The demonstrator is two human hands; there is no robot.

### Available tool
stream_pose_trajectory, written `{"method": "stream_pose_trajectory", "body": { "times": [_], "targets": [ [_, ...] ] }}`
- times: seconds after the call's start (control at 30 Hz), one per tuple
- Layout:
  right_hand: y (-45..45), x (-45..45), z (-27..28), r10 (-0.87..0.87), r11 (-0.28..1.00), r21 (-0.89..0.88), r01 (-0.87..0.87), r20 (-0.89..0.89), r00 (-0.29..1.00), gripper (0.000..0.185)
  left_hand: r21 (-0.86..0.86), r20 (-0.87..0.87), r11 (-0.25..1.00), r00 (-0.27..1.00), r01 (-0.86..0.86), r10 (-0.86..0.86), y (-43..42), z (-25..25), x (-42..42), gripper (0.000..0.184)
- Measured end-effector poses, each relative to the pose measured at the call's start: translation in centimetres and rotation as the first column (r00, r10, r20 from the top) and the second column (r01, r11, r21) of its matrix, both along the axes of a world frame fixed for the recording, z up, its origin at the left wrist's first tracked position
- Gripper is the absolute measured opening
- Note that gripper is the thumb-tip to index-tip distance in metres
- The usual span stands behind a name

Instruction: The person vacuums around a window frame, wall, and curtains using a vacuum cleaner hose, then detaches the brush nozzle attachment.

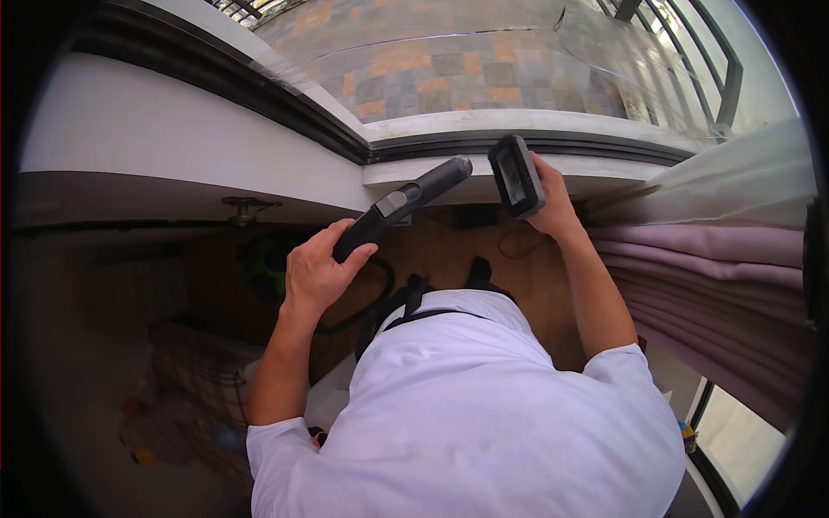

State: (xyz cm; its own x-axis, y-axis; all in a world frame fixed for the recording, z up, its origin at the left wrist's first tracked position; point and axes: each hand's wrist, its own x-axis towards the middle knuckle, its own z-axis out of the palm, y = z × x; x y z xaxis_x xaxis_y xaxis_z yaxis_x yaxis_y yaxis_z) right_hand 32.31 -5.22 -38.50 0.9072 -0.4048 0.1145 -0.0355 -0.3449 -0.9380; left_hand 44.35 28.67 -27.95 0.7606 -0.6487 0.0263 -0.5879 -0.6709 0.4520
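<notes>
My left hand (318, 269) is closed around a black vacuum cleaner handle (423, 188), which points up and to the right with a grey button on top. A hose (382, 298) shows below that hand, partly hidden. In my right hand (555, 200) is a black rectangular vacuum brush nozzle (516, 176), its hollow face turned toward the handle. Some of the right fingers are hidden behind the nozzle. A small gap separates the handle's tip from the nozzle; they do not touch.
In front runs a white window sill (570, 166) with a dark sliding track (604, 147). Beyond it lies a tiled floor (449, 73) with railings. Sheer and pink curtains (708, 259) hang at the right. Below is a wooden floor (518, 259); a plaid cloth (199, 371) is at left.
</notes>
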Motion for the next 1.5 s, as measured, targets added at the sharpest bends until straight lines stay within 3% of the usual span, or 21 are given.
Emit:
{"method": "stream_pose_trajectory", "body": {
  "times": [0.17, 0.23, 0.3, 0.37, 0.57, 0.63, 0.7, 0.73, 0.8, 0.87, 0.93, 1.0, 1.03, 1.1, 1.17, 1.23, 1.3, 1.33, 1.37, 1.4, 1.5],
  "targets": [
    [0.5, -0.7, -5.2, -0.463, 0.71, 0.552, 0.438, -0.104, 0.88, 0.045, 0.006, 0.074, 1.0, 0.997, -0.001, 0.001, 1.0, -3.1, -0.9, 0.052],
    [2.1, -0.6, -2.9, -0.45, 0.252, 0.828, 0.5, -0.357, 0.819, 0.067, 0.035, 0.073, 0.998, 0.996, 0.047, -0.049, 0.4, -4.0, -1.9, 0.052],
    [3.4, 0.3, -4.2, -0.535, 0.285, 0.793, 0.539, -0.335, 0.776, 0.087, 0.032, 0.072, 0.997, 0.994, 0.076, -0.078, 0.0, -4.8, -2.1, 0.053],
    [3.8, 1.3, -5.0, -0.518, 0.164, 0.834, 0.528, -0.382, 0.765, 0.085, 0.101, 0.189, 0.989, 0.973, 0.112, -0.129, -0.6, -5.2, -2.5, 0.054],
    [4.3, 4.2, -2.5, -0.47, 0.286, 0.805, 0.521, -0.356, 0.808, 0.059, 0.149, 0.408, 0.945, 0.852, 0.291, -0.327, -3.6, -5.6, -4.1, 0.054],
    [4.0, 4.3, -2.1, -0.466, 0.279, 0.838, 0.47, -0.31, 0.829, 0.054, 0.114, 0.311, 0.954, 0.902, 0.279, -0.301, -4.0, -4.8, -3.6, 0.05],
    [4.2, 4.3, -0.2, -0.588, 0.225, 0.904, 0.364, -0.172, 0.791, 0.052, -0.092, -0.193, 0.98, 0.962, 0.177, -0.191, -4.5, -4.0, -3.0, 0.046],
    [4.6, 4.7, 1.0, -0.652, 0.2, 0.91, 0.362, -0.152, 0.742, 0.05, -0.102, -0.189, 0.981, 0.965, 0.164, -0.18, -4.8, -3.4, -2.4, 0.046],
    [3.9, 5.0, 1.0, -0.634, 0.234, 0.941, 0.245, -0.043, 0.772, 0.051, 0.06, -0.728, 0.998, 0.685, 0.021, 0.03, -4.9, -2.5, -0.5, 0.047],
    [3.6, 5.3, 2.0, -0.618, 0.296, 0.95, 0.102, 0.109, 0.779, 0.06, -0.062, -0.934, 0.997, 0.356, -0.042, -0.043, -4.5, -3.6, 1.0, 0.062],
    [2.8, 5.5, 2.8, -0.557, 0.373, 0.927, -0.02, 0.241, 0.795, 0.06, -0.061, -0.981, 0.994, 0.191, -0.089, -0.043, -4.5, -3.5, 1.9, 0.068],
    [2.2, 5.7, 4.3, -0.51, 0.432, 0.887, -0.164, 0.39, 0.766, 0.061, -0.086, -0.973, 0.992, -0.205, -0.096, -0.105, -4.3, -5.0, 2.6, 0.079],
    [2.0, 5.8, 5.0, -0.496, 0.439, 0.882, -0.17, 0.396, 0.773, 0.061, -0.097, -0.972, 0.989, -0.203, -0.109, -0.118, -4.1, -6.1, 2.9, 0.079],
    [1.8, 5.9, 6.0, -0.366, 0.457, 0.808, -0.371, 0.551, 0.75, 0.062, -0.194, -0.797, 0.975, -0.562, -0.11, -0.222, -3.9, -7.3, 3.2, 0.079],
    [2.0, 5.9, 6.7, -0.353, 0.464, 0.802, -0.376, 0.557, 0.752, 0.064, -0.197, -0.832, 0.974, -0.507, -0.11, -0.225, -3.3, -7.1, 3.8, 0.079],
    [2.4, 5.7, 7.7, -0.447, 0.294, 0.921, -0.256, 0.369, 0.815, 0.062, -0.203, -0.862, 0.975, -0.456, -0.088, -0.22, -3.8, -6.2, 4.0, 0.078],
    [0.7, 5.9, 5.6, -0.447, 0.263, 0.922, -0.284, 0.377, 0.811, 0.063, -0.129, -0.991, 0.987, -0.01, -0.1, -0.131, -4.0, -3.8, 3.3, 0.074],
    [-0.3, 6.0, 5.2, -0.57, 0.114, 0.964, -0.242, 0.263, 0.778, 0.062, -0.134, -0.991, 0.987, -0.007, -0.09, -0.135, -3.9, -3.9, 3.2, 0.074],
    [-1.3, 5.7, 4.4, -0.668, -0.046, 0.977, -0.21, 0.127, 0.734, 0.062, -0.169, -0.956, 0.983, 0.253, -0.072, -0.146, -3.5, -4.3, 3.0, 0.071],
    [-2.1, 5.1, 3.7, -0.607, 0.045, 0.93, -0.365, 0.316, 0.729, 0.061, -0.199, -0.855, 0.979, 0.496, -0.042, -0.153, -3.1, -4.6, 3.0, 0.069],
    [-0.2, 3.6, 6.6, -0.639, -0.086, 0.984, -0.159, 0.068, 0.766, 0.06, -0.355, -0.86, 0.929, 0.425, -0.103, -0.281, -0.8, -5.3, 3.2, 0.081]
  ]
}}
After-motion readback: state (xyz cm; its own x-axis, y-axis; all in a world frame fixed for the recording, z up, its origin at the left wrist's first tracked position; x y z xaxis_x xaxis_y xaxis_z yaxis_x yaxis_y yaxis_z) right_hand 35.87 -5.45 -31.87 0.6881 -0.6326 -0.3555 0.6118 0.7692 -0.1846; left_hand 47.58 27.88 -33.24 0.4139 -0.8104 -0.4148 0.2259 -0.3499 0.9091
